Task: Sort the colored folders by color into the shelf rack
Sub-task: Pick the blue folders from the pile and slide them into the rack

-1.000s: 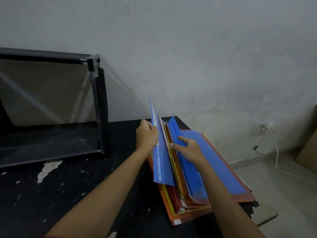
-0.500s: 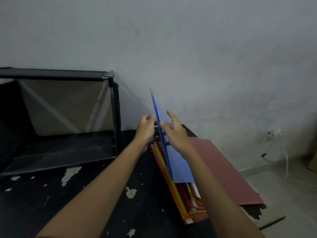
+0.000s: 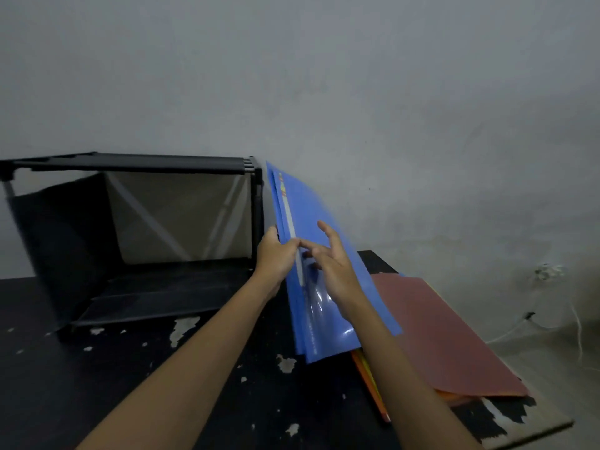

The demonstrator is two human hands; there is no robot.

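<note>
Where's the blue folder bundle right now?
The blue folders are centre of the head view, gripped by the left hand, just right of the shelf rack and left of the red folder topping the pile.

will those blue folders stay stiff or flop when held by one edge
Probably floppy: the blue folders bow in a curve above the left hand gripping one edge. Likely slippery: the cover shows glossy glare. Probably light: one hand holds them up while the right hand is open.

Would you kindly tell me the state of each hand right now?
Left hand: closed, gripping the blue folders at their edge.
Right hand: open, fingers spread over the folders' face, holding nothing.
</note>
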